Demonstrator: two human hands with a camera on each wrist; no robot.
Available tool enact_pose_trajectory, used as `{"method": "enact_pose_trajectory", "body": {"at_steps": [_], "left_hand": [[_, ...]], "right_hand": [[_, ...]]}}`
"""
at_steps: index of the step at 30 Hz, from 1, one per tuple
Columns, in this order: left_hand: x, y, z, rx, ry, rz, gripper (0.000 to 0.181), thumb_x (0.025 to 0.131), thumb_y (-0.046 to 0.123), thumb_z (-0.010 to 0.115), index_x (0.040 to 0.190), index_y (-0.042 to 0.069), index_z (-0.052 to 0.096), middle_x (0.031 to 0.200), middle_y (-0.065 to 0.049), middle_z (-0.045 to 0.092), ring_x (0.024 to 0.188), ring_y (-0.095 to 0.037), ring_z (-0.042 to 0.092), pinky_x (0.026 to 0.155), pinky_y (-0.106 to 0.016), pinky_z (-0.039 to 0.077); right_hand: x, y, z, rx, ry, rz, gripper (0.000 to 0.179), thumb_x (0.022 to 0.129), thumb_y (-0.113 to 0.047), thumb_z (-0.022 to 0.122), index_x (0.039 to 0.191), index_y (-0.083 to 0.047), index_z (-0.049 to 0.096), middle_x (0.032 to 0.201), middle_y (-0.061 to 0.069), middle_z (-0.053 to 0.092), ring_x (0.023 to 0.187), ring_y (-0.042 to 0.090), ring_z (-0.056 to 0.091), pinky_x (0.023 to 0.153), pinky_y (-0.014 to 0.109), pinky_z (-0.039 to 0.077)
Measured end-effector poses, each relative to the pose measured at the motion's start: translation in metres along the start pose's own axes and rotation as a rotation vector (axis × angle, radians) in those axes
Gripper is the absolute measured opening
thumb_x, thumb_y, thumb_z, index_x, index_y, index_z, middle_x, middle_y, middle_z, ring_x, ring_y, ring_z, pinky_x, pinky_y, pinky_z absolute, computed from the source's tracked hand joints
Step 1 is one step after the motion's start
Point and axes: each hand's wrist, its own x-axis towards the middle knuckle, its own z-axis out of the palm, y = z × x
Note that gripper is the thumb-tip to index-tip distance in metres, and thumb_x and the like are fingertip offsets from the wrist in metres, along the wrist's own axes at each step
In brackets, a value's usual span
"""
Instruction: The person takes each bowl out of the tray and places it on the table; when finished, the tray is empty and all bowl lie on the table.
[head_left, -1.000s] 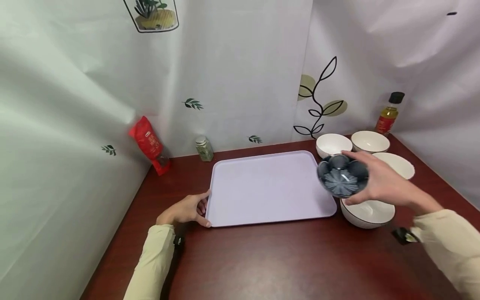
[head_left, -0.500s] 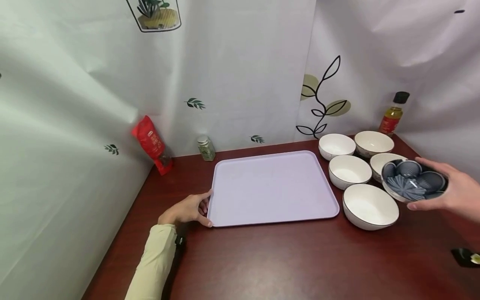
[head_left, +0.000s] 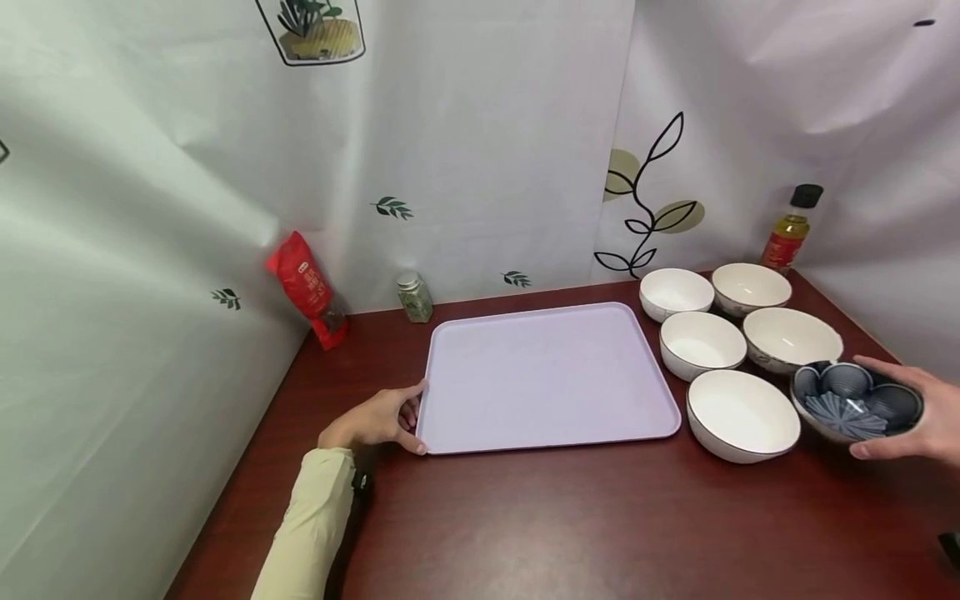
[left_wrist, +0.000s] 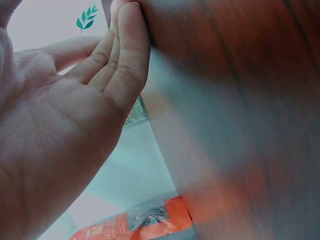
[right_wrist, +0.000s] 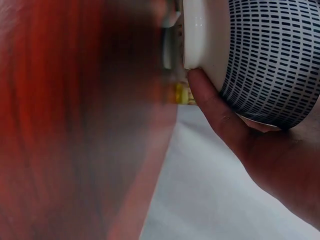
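Note:
At the right of the head view my right hand [head_left: 930, 417] grips a bowl [head_left: 851, 417] by its side, thumb and fingers spread round it. Dark blue-grey petal patterns line this bowl. In the right wrist view the outside of the bowl [right_wrist: 275, 55] is white with rows of dark dashes, and a finger touches its foot. A narrow gap seems to lie between foot and table. My left hand [head_left: 371, 421] touches the left edge of a pale lilac tray [head_left: 547, 375], thumb at the near corner. Its fingers look fairly straight in the left wrist view.
Several white bowls stand right of the tray, among them a near bowl [head_left: 742, 412] and a bowl [head_left: 793, 337] behind my right hand. An oil bottle [head_left: 787, 229] stands in the back corner. A spice jar [head_left: 414, 297] and a red packet [head_left: 306, 287] stand at the back left.
My right hand has carried the patterned bowl from above the tray's right edge rightward and down, beside the near white bowl. My left hand has stayed at the tray's edge.

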Motion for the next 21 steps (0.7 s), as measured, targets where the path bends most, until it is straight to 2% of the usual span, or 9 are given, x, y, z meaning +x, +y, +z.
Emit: {"method": "enact_pose_trajectory", "body": {"at_steps": [3, 5, 8, 10, 12, 15, 18, 19, 21], "left_hand": [[-0.001, -0.001, 0.0, -0.003, 0.002, -0.004, 0.11, 0.069, 0.018, 0.093, 0.154, -0.008, 0.028, 0.098, -0.01, 0.058, 0.089, -0.016, 0.057, 0.08, -0.025, 0.05], [-0.002, -0.001, -0.001, -0.002, 0.005, -0.01, 0.11, 0.069, 0.018, 0.093, 0.154, -0.008, 0.028, 0.098, -0.01, 0.058, 0.089, -0.016, 0.057, 0.08, -0.025, 0.05], [-0.003, 0.0, -0.001, -0.001, 0.009, -0.009, 0.11, 0.069, 0.018, 0.093, 0.154, -0.007, 0.028, 0.098, -0.01, 0.058, 0.089, -0.016, 0.057, 0.08, -0.025, 0.05], [-0.002, 0.0, 0.0, 0.0, 0.008, 0.0, 0.11, 0.069, 0.019, 0.093, 0.154, -0.007, 0.029, 0.099, -0.01, 0.059, 0.09, -0.016, 0.057, 0.081, -0.025, 0.05], [-0.002, 0.0, 0.0, 0.001, 0.006, 0.008, 0.109, 0.069, 0.02, 0.093, 0.154, -0.007, 0.029, 0.099, -0.01, 0.059, 0.09, -0.016, 0.058, 0.081, -0.024, 0.051], [-0.002, 0.0, 0.001, -0.003, 0.005, 0.015, 0.109, 0.069, 0.019, 0.093, 0.153, -0.008, 0.029, 0.099, -0.01, 0.058, 0.089, -0.016, 0.057, 0.08, -0.023, 0.051], [-0.003, 0.001, 0.001, -0.008, 0.006, 0.011, 0.109, 0.069, 0.018, 0.093, 0.153, -0.008, 0.028, 0.098, -0.01, 0.058, 0.087, -0.016, 0.057, 0.079, -0.023, 0.051], [-0.003, 0.001, 0.0, -0.01, 0.006, 0.01, 0.11, 0.069, 0.017, 0.093, 0.153, -0.009, 0.028, 0.098, -0.011, 0.058, 0.087, -0.016, 0.057, 0.078, -0.023, 0.051], [-0.004, 0.0, 0.0, -0.011, 0.007, 0.007, 0.11, 0.068, 0.017, 0.093, 0.153, -0.008, 0.028, 0.098, -0.011, 0.057, 0.087, -0.016, 0.057, 0.078, -0.022, 0.051]], "right_hand": [[0.001, 0.008, 0.003, -0.012, -0.035, 0.001, 0.124, 0.048, -0.016, 0.094, 0.156, -0.009, 0.034, 0.125, 0.042, 0.041, 0.102, -0.027, 0.013, 0.077, -0.001, 0.01], [0.002, 0.01, 0.004, -0.007, -0.051, -0.005, 0.122, 0.048, -0.015, 0.094, 0.154, -0.006, 0.035, 0.123, 0.042, 0.042, 0.1, -0.029, 0.006, 0.076, -0.001, 0.011], [0.004, 0.014, 0.007, -0.013, -0.083, -0.007, 0.113, 0.049, -0.015, 0.093, 0.142, 0.013, 0.037, 0.123, 0.042, 0.041, 0.099, -0.029, 0.005, 0.075, 0.0, 0.01], [0.004, 0.017, 0.009, -0.016, -0.084, -0.003, 0.114, 0.048, -0.015, 0.094, 0.142, 0.014, 0.036, 0.123, 0.041, 0.041, 0.099, -0.029, 0.005, 0.075, -0.001, 0.01], [0.004, 0.021, 0.011, -0.005, -0.075, -0.009, 0.119, 0.047, -0.014, 0.094, 0.15, 0.003, 0.035, 0.124, 0.038, 0.041, 0.097, -0.029, 0.006, 0.075, -0.002, 0.011], [0.001, 0.029, 0.011, 0.073, -0.057, -0.043, 0.124, 0.047, -0.008, 0.092, 0.155, -0.029, 0.034, 0.127, -0.001, 0.051, 0.096, -0.03, 0.017, 0.078, -0.003, 0.014], [-0.001, 0.035, 0.011, 0.155, -0.061, -0.101, 0.127, 0.047, 0.0, 0.09, 0.146, -0.052, 0.029, 0.117, -0.04, 0.039, 0.1, -0.031, 0.026, 0.083, -0.004, 0.015], [-0.001, 0.037, 0.011, 0.179, -0.067, -0.118, 0.127, 0.047, 0.002, 0.089, 0.147, -0.05, 0.031, 0.115, -0.047, 0.034, 0.102, -0.031, 0.028, 0.085, -0.003, 0.015], [-0.001, 0.039, 0.01, 0.183, -0.086, -0.14, 0.129, 0.048, 0.003, 0.088, 0.151, -0.046, 0.029, 0.117, -0.048, 0.033, 0.103, -0.032, 0.028, 0.086, -0.004, 0.014]]}}
